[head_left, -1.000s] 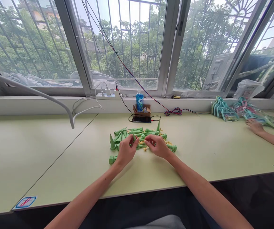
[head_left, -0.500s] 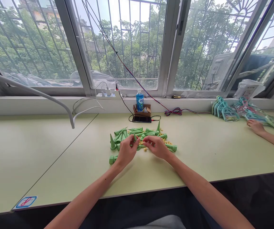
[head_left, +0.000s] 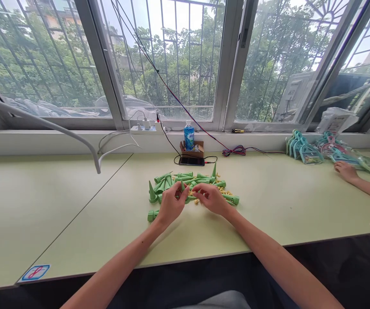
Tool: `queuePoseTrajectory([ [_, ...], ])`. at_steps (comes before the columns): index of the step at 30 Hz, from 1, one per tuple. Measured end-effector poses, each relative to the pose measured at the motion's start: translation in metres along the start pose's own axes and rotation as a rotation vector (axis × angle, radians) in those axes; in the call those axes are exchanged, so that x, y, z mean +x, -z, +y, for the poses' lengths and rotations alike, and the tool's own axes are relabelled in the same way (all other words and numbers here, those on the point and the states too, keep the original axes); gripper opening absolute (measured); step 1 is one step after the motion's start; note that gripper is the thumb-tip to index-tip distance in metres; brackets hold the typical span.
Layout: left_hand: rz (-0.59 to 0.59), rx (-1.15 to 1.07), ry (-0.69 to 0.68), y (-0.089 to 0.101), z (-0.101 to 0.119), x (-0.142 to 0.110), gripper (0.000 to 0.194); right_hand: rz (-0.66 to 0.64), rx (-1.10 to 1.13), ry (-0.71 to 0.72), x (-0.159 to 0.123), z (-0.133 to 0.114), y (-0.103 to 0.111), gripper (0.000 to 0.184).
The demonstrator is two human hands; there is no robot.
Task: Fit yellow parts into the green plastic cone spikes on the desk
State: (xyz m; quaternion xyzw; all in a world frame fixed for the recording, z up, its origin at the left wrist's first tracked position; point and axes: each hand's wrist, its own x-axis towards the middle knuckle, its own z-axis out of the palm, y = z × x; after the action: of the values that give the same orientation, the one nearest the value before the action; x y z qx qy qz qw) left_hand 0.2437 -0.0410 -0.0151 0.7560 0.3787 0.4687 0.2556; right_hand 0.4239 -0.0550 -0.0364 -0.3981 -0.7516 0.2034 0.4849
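A heap of green plastic cone spikes (head_left: pixel 172 179) mixed with small yellow pieces (head_left: pixel 224 192) lies on the pale green table (head_left: pixel 268 210) in front of me. My left hand (head_left: pixel 171 205) is closed around one green spike, its tip pointing up beside my fingers. My right hand (head_left: pixel 211 197) hovers over the heap's middle with its fingers pinched on a small yellow piece close to the left hand. One loose green piece (head_left: pixel 151 215) lies just left of my left wrist.
A dark phone (head_left: pixel 191 161), a small brown box (head_left: pixel 194 151) and a blue bottle (head_left: pixel 188 136) stand behind the heap. Red and black cables (head_left: pixel 236 150) run along the sill. Another person's hand (head_left: pixel 345 170) rests at far right near teal packaged items (head_left: pixel 304 148). A white tube (head_left: pixel 59 128) crosses the left.
My right hand has shifted slightly left toward the left hand. The spike in my left hand has tilted upright. The other person's hand moved a little.
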Motion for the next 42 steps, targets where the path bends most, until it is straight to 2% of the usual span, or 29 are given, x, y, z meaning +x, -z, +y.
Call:
queuePoseTrajectory([
  [23,-0.011,-0.063,-0.009,-0.0009,-0.0011,-0.0008,0.024,0.021,-0.049,-0.013,0.0003,-0.0029,-0.0009,0.028],
  [35,-0.052,-0.067,-0.011,-0.0011,-0.0015,-0.0016,0.025,0.02,-0.17,-0.002,0.001,-0.0018,-0.0012,0.051],
  [38,-0.036,-0.061,-0.021,-0.0015,-0.0031,-0.0014,0.025,0.017,-0.156,-0.01,0.0007,-0.0036,-0.0012,0.049],
  [42,-0.013,-0.043,-0.017,-0.0018,-0.0051,-0.001,0.024,-0.009,-0.067,-0.016,0.0003,-0.0062,-0.0014,0.031],
])
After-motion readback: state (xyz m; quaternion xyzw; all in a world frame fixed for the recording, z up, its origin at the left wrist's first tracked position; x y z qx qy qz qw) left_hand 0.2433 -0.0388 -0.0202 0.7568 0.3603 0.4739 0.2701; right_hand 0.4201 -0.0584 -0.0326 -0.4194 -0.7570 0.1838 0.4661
